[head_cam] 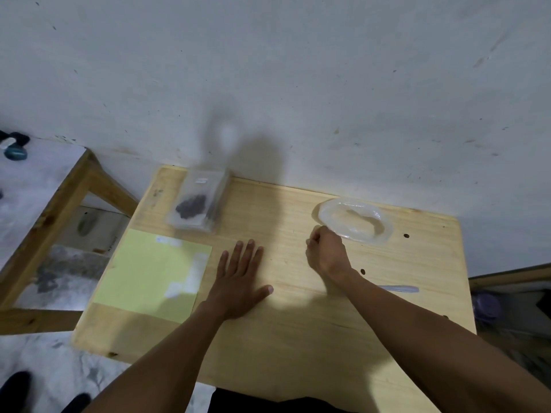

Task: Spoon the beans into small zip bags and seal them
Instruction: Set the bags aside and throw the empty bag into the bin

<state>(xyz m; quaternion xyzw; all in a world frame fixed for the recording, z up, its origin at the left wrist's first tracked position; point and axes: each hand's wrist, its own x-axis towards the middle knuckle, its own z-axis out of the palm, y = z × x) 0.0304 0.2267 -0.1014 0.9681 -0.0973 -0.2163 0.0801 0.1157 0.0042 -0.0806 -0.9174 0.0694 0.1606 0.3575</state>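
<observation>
Fingers (249,251) of the left hand (238,278) lie straight and spread, palm down, pressed flat on the pale wooden table (298,338), holding nothing. Over on the right hand (326,251), the fingers are curled tight near the edge of a clear plastic bowl (353,222); whether they pinch anything I cannot tell.

That bowl is thin, glossy and crinkled at the rim, sitting toward the far right of the table. At the far left edge, against the wall, stands a soft transparent bag (198,204), rectangular, with a dark clump of beans (192,205) showing through its side. Just in front of it lies a flat, matte pale-green sheet (149,272) with a few small clear zip bags (190,275) resting on it, blurry and whitish. A slim translucent spoon (399,289) lies behind the right forearm, near the right edge.

Tabletop wood is light, smooth-grained, dotted with a few dark knots. Behind it rises a scuffed grey-white wall (298,70). Left of the table, a wooden frame (59,204) stands on a mottled grey floor (44,353).
</observation>
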